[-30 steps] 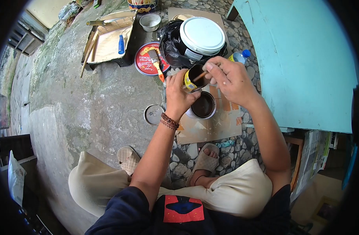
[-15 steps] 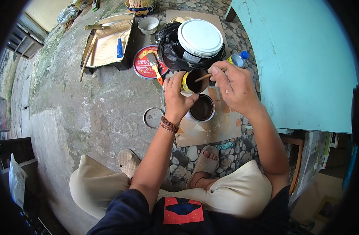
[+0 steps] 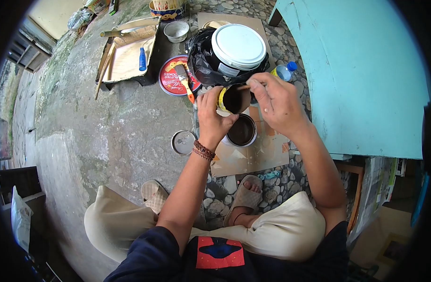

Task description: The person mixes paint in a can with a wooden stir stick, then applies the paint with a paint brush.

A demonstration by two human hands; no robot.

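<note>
My left hand [image 3: 214, 115] is wrapped round a small can with a yellow label [image 3: 221, 99], which is tilted so its dark inside faces me. In my right hand [image 3: 277, 99], fingers and thumb pinch a thin wooden stick [image 3: 244, 87] at the can's upper rim. Most of the stick is hidden by the hand and the rim. Just below the tilted can stands an open can [image 3: 256, 133] holding dark brown paint [image 3: 240, 131]. A round metal lid [image 3: 183, 142] lies on the concrete, left of my left wrist.
Cardboard [image 3: 253, 162] lies under the cans. Beyond are a white lidded bucket [image 3: 239, 44] in a black bag, a paintbrush [image 3: 183, 81] on a red cookie tin lid [image 3: 167, 81], a roller tray [image 3: 126, 66], a bowl [image 3: 177, 31] and a bottle [image 3: 284, 71]. A turquoise panel [image 3: 356, 84] borders the right.
The stick has shifted from inside the tilted can up to its rim, and less of it shows. My right hand has moved slightly left. My left hand stays nearly still.
</note>
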